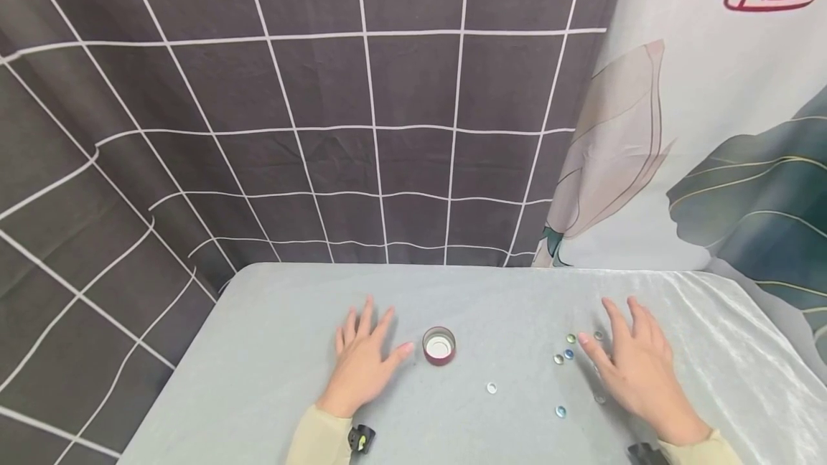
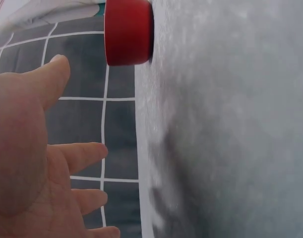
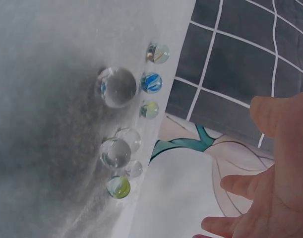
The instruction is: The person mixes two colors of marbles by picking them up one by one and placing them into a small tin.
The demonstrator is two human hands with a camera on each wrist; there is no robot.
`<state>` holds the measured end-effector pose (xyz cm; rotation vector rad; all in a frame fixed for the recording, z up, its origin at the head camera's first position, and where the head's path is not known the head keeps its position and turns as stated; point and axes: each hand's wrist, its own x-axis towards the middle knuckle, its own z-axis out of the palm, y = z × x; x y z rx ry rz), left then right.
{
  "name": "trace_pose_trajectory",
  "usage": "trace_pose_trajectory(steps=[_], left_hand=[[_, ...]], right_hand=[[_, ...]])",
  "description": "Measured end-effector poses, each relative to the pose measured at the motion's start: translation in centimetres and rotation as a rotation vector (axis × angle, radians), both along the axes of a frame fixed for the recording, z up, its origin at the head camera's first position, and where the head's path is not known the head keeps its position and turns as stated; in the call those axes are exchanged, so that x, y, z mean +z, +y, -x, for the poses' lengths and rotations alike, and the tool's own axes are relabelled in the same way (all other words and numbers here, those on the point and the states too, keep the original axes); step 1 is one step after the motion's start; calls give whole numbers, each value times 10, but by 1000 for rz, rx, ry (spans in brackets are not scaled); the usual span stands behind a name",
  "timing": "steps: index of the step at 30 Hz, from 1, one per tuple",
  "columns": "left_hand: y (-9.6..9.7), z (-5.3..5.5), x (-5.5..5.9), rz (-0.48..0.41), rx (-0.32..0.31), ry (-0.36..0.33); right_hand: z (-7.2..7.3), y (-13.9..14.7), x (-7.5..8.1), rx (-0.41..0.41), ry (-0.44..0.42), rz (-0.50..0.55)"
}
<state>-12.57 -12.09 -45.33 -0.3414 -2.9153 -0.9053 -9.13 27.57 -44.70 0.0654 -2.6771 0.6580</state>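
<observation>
Red cup [image 1: 439, 361]: near your left thumb tip on its inner side, apart from it, on the cloth [image 1: 278, 357]; mouth up, pale inside.
Marbles [image 1: 568, 354]: loose outside the cup, most near your right thumb, some partly behind that hand.
Stray clear marble [image 1: 492, 388]: well apart from both thumbs, between your hands.
Lower blue marble [image 1: 561, 412]: on the wrist side of your right thumb tip, apart from it.
Done so far: you grip nothing; can't tell if anything was finished. Probably paused, with handling of cup and marbles left.
Left hand [image 1: 363, 366]: fingers spread, thumb out toward the cup, nothing pinched.
Right hand [image 1: 636, 373]: thumb wide of the fingers, thumb side toward the marbles; nothing pinched. Outer fingers' spacing: can't tell.
Grid curtain [image 1: 413, 85]: beyond your fingertips, past the cloth's far edge.
</observation>
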Motion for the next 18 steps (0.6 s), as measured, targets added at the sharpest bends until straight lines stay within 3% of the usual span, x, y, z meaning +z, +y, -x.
trace_pose_trajectory(steps=[18], left_hand=[[17, 1, 4, -39, -43, -16]], right_hand=[[-3, -14, 2, 32, 47, -1]])
